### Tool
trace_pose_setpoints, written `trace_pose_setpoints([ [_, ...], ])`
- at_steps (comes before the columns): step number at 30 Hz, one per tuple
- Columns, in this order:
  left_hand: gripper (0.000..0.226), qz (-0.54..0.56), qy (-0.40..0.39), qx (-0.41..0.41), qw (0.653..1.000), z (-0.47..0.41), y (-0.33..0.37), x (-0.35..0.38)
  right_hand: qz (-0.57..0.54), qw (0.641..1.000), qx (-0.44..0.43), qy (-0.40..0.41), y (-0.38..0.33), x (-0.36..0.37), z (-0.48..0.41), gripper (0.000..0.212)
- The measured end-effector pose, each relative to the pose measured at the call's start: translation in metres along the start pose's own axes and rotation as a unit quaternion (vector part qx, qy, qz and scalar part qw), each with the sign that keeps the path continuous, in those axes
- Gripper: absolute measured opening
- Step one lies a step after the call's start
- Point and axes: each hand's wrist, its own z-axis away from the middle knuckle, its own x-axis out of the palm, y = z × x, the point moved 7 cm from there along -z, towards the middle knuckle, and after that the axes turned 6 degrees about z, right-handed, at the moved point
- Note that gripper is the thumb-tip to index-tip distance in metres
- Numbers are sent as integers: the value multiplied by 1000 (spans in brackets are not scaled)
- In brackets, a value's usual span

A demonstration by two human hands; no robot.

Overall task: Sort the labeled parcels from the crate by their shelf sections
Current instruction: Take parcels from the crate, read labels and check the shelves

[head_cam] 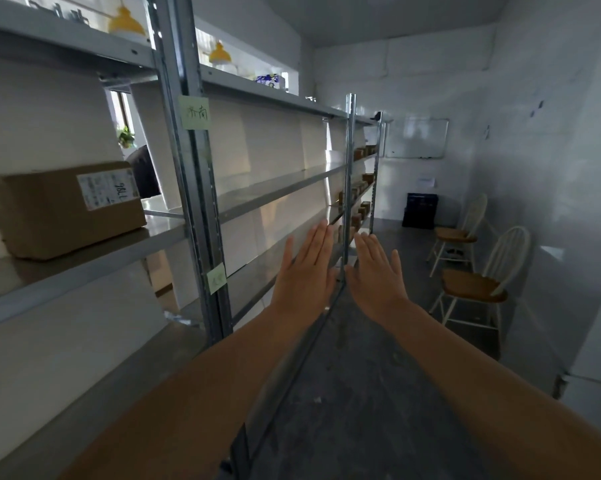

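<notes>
Both hands free, between parcels

The left hand (306, 268) and right hand (375, 271) reach forward side by side, fingers straight and flat, holding nothing and touching nothing that can be made out. One brown parcel (67, 209) lies on the near left shelf (84, 271), its white label (108, 190) facing the aisle. A green section note (195, 112) is stuck to the upright post just right of it, and a second note (217, 278) sits lower on the same post. More small brown parcels (356, 192) stand on the far shelves. A dark crate (420, 210) sits on the floor at the far wall, near two chairs (476, 289). The step in hand looks like the gap between placements. The next move probably calls for walking to the far crate, gripping a parcel and matching its label to a note.
</notes>
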Motion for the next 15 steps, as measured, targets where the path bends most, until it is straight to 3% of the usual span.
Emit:
trace_pose_setpoints([
  [7,64,-7,-13,44,999,-39,-7,40,15,999,28,-11,17,14,-33,65],
  [15,66,48,39,94,994,-69,-23,67,60,993,92,-45,30,26,-63,66],
])
